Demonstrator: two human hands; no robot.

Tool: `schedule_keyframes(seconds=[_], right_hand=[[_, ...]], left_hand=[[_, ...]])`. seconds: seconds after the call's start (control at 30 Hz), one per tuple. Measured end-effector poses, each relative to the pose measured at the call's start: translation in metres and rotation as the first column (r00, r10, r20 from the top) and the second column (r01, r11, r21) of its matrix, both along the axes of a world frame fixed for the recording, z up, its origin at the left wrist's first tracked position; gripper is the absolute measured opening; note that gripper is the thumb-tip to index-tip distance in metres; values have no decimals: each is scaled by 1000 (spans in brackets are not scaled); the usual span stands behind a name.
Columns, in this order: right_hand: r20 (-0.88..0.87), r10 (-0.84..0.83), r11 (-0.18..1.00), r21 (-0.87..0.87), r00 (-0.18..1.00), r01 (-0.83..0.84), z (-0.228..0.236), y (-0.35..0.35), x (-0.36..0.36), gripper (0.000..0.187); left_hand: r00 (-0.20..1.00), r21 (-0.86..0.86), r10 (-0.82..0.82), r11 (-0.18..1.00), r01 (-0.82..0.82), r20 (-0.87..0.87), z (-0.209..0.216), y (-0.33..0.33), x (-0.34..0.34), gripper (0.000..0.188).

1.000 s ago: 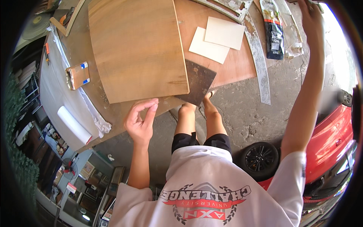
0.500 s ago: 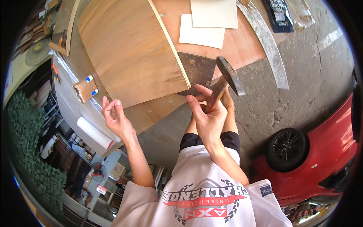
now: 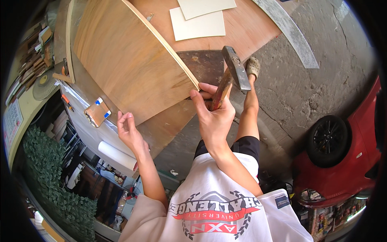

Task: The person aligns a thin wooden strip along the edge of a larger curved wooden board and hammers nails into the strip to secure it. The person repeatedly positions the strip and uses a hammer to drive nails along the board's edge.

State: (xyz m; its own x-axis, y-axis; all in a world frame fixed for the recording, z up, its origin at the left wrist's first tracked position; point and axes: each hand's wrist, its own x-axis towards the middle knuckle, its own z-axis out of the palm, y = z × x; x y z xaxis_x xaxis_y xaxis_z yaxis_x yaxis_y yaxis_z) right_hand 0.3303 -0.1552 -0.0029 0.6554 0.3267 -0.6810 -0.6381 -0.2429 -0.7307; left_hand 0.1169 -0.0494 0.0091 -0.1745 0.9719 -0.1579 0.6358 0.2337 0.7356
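My right hand (image 3: pixel 215 117) is closed round the wooden handle of a hammer (image 3: pixel 238 68), its steel head pointing up and away. The thumb and forefinger of that hand reach to the near right corner of a large plywood panel (image 3: pixel 129 60) and seem to touch it. A pale wood strip (image 3: pixel 165 44) runs along the panel's right edge. My left hand (image 3: pixel 131 133) is held palm up with its fingers partly bent and apart, by the panel's near left corner. It appears to hold nothing; whether its fingertips touch the panel cannot be made out.
Two cream sheets (image 3: pixel 197 24) lie on plywood beyond the panel. A curved grey strip (image 3: pixel 290 30) rests on the concrete floor (image 3: pixel 294 92). At left are a cardboard-wrapped block (image 3: pixel 97 113), a white roll (image 3: pixel 117 155) and a fan (image 3: pixel 44 86). A red car (image 3: pixel 342 169) stands at right.
My right hand has come to the panel's near right corner with the hammer. The left hand has moved closer to the near left corner. One leg has stepped out to the right.
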Motion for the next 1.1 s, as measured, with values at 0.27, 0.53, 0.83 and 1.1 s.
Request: schedule_keyframes(seconds=[0.27,0.53,0.83,1.1], right_hand=[[157,-76,997,21,985,74,-5,4,-6,17],[173,42,999,-3,984,-42,-8,-3,-4,20],[346,49,999,-8,937,-50,-7,0,6,12],[145,11,1000,-5,989,-11,3,2,9,16]], left_hand=[[1000,-26,-24,999,24,11,2,1,-3,13],[999,-28,-41,999,41,-15,0,1,-5,13],[997,50,-26,998,29,-69,2,0,14,9],[816,174,-562,797,579,-137,7,-7,88,10]])
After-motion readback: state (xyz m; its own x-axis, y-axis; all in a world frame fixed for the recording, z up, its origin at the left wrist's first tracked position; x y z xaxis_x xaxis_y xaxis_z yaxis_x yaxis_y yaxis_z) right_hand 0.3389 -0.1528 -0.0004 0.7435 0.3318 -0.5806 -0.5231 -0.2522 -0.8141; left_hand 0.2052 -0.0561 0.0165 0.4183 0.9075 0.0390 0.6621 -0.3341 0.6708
